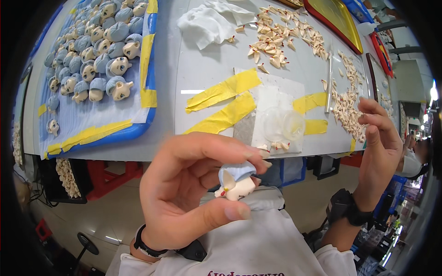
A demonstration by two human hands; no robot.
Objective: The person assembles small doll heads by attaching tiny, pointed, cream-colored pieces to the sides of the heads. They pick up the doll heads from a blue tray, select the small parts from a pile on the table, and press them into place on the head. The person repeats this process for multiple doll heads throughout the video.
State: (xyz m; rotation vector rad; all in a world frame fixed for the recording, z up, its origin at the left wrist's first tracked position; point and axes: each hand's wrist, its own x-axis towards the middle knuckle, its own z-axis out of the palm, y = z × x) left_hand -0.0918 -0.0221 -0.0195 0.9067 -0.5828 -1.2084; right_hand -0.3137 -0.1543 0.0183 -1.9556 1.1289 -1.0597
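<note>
My left hand (184, 184) is closed round a small doll head (236, 182), held between thumb and fingers in front of my chest. The head has pale blue hair and a pointed ear with a red and yellow spot at its base; its face is mostly turned out of sight. Raised at the right, near a pile of small cream pointed pieces (347, 110), my right hand (382, 142) has its fingers partly bent and apart, with nothing visible in them. Between the hands, a clear round dish (291, 124) sits on a white board (271, 92), with several red-tipped pointed pieces (280, 146) by its near edge.
A blue tray (131, 133) on the left holds many blue-haired doll heads. Yellow tape (225, 89) crosses the table by the board. Behind lie more red-tipped pieces (271, 46) and a white cloth (207, 25). A clear bar (328, 83) edges the right pile.
</note>
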